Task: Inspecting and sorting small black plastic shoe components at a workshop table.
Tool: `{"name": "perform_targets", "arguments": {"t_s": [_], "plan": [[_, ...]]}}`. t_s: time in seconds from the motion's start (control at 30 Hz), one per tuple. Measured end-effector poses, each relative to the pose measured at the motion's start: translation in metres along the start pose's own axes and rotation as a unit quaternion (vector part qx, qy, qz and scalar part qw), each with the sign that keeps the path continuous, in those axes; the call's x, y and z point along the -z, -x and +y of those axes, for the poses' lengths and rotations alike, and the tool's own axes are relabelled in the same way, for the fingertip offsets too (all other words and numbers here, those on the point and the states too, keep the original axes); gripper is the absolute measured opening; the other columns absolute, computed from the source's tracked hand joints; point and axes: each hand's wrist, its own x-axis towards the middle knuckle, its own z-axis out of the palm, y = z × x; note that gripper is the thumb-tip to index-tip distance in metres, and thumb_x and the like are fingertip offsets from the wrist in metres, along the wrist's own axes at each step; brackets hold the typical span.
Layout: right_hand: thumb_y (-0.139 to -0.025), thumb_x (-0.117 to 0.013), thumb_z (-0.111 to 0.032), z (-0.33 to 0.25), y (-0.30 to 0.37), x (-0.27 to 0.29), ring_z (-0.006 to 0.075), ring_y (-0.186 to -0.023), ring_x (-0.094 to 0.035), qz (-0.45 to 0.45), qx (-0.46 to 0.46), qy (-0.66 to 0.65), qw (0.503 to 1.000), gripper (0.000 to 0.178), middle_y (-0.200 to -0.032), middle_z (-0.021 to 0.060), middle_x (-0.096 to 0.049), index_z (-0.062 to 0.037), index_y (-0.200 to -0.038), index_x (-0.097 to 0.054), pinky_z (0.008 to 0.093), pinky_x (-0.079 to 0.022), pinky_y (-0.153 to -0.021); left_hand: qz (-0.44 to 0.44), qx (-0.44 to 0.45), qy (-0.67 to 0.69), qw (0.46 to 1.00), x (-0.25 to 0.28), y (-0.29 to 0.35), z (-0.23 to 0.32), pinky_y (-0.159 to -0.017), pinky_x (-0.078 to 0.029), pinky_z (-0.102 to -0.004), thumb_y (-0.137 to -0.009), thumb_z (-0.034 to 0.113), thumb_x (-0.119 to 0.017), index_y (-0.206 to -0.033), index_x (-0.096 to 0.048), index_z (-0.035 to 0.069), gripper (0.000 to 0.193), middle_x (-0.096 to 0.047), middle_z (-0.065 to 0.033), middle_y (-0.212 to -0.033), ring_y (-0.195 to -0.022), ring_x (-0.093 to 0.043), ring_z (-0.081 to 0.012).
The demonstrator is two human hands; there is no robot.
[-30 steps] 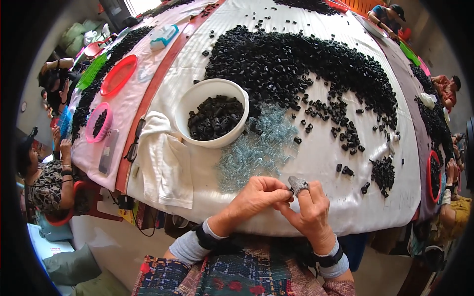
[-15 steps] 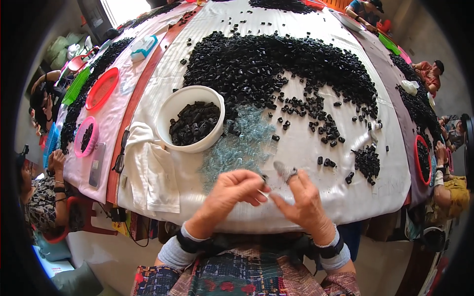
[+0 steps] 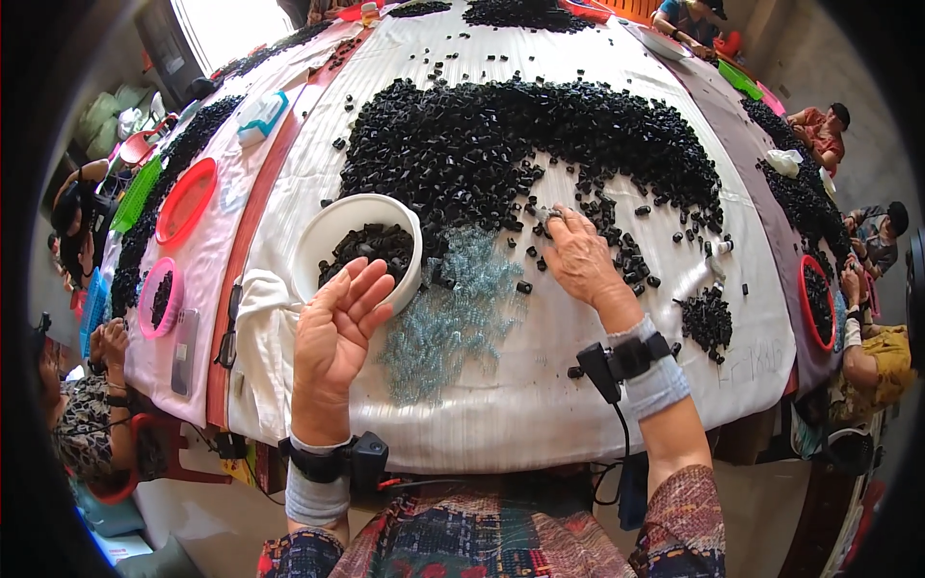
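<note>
My left hand [image 3: 337,328] is raised palm up at the near rim of a white bowl [image 3: 410,260], its fingers apart and nothing in them. Inside the bowl lie small black plastic parts [image 3: 364,249]. My right hand [image 3: 583,255] reaches forward over the table, fingers bent down and close together among scattered black parts [image 3: 631,262]. A grey cover shows on one of its fingertips. Whatever those fingers pinch is hidden. Between my hands spreads a heap of small bluish metal springs [image 3: 453,323].
A large pile of black parts [image 3: 462,135] covers the table's middle. Smaller black pieces [image 3: 708,323] form a heap at right. A white cloth [image 3: 262,337] lies left of the bowl. Pink basket [image 3: 160,297], red tray [image 3: 187,202] and phone [image 3: 185,352] stand farther left. Other people sit along both sides.
My hands were together at the near edge, fingers pinched. Now the left has moved left to the bowl and opened; the right has moved forward to the loose black parts.
</note>
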Motion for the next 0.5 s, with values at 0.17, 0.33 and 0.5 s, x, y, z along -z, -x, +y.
{"name": "perform_targets", "arguments": {"t_s": [0.17,0.33,0.5], "plan": [[-0.084,-0.054,-0.027,-0.003,-0.019,-0.005,0.0343,-0.13,-0.031,-0.023,-0.023,0.033,0.999,0.038,-0.141,0.0122,-0.036,-0.0107,-0.117,-0.051,0.0485,-0.032,-0.101,-0.012,0.011,0.011,1.0,0.004,0.004,-0.001,-0.067,-0.059,-0.0325,-0.094,0.013,-0.047,-0.114,-0.051,-0.003,0.026,-0.064,-0.0189,-0.102,-0.087,-0.066,-0.0239],[-0.082,-0.057,-0.029,0.002,-0.02,-0.004,0.0315,-0.119,-0.043,-0.037,0.006,0.008,0.999,0.031,-0.126,0.0081,-0.049,-0.0113,-0.108,-0.056,0.0478,-0.038,-0.094,-0.125,0.006,-0.028,0.992,-0.005,0.015,-0.017,-0.063,-0.059,-0.0315,-0.091,0.01,-0.051,-0.11,-0.053,-0.002,0.022,-0.066,-0.016,-0.09,-0.076,-0.067,-0.0212],[-0.083,-0.059,-0.023,0.005,0.011,-0.001,0.0277,-0.105,-0.052,0.025,0.087,-0.071,0.993,0.019,-0.106,0.0076,-0.059,-0.0078,-0.093,-0.058,0.0418,-0.043,-0.086,-0.183,0.071,-0.084,0.977,-0.012,0.028,-0.044,-0.064,-0.057,-0.028,-0.091,0.011,-0.055,-0.109,-0.054,-0.001,0.022,-0.065,-0.0128,-0.089,-0.076,-0.066,-0.0171]]}}
